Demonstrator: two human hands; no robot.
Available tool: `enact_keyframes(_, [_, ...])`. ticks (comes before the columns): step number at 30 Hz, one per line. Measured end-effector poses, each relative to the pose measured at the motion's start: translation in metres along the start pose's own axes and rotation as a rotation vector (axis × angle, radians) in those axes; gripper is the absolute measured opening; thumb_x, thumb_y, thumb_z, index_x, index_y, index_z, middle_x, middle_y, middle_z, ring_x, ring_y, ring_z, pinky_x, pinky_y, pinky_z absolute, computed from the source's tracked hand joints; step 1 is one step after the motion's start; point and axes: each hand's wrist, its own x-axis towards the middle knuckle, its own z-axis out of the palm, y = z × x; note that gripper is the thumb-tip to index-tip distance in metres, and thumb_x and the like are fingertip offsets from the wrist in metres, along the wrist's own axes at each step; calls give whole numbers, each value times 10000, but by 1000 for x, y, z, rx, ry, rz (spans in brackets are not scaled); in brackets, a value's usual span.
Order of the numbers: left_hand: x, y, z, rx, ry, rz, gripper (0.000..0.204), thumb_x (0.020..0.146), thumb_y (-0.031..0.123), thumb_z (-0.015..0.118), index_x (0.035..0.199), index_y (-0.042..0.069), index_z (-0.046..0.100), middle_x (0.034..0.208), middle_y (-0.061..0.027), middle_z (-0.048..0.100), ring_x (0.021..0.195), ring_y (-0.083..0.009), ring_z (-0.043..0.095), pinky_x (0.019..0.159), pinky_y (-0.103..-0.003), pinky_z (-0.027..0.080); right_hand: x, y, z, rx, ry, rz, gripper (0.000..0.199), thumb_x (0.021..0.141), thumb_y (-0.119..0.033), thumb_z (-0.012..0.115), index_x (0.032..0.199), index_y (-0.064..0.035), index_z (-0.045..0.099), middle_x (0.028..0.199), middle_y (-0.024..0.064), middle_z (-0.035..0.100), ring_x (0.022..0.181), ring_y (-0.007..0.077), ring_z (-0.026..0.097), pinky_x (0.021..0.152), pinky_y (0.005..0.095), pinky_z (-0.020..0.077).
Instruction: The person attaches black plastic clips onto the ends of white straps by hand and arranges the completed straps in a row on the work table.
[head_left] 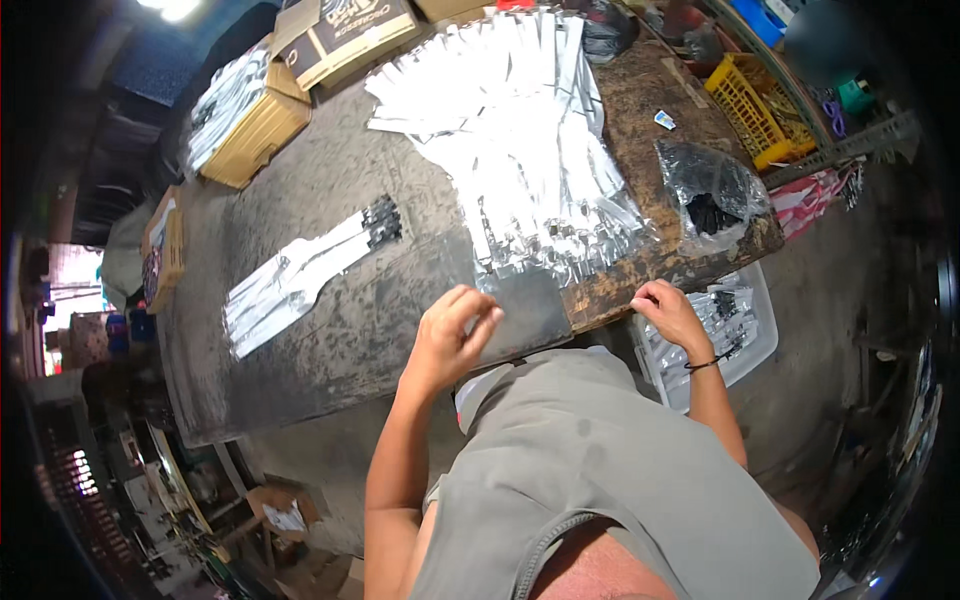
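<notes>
Tabletop (345,365), dark and scuffed, bears white strips (530,135) heaped before you; your left hand (452,335) curls loosely, right hand (676,318) pinches narrowly, any hold unclear; grey floor (820,265) lies beyond.

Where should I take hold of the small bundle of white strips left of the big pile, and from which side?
Probably best around the middle of the small bundle, coming from the near side, across its length. It lies flat and slantwise on the table, its long edge facing the person, its black ends at the upper right.
</notes>
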Motion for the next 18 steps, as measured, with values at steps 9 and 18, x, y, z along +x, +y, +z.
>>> enact_keyframes(9, [146,-74,84,655,-247,687,228,768,72,503,960,82,625,1179,-60,564,1006,-244,524,818,-364,448,23,70,-69,17,483,116,171,850,-162,567,864,5,599,763,124,606,698,228,585,660,323,460])
enact_keyframes(18, [212,-79,111,1040,-539,610,265,831,109,497,1095,97,516,1270,-80,420,1006,-239,556,723,-343,521,44,122,-112,-224,601,277,192,859,-121,521,996,-56,639,981,146,646,941,318,605,805,387,469])
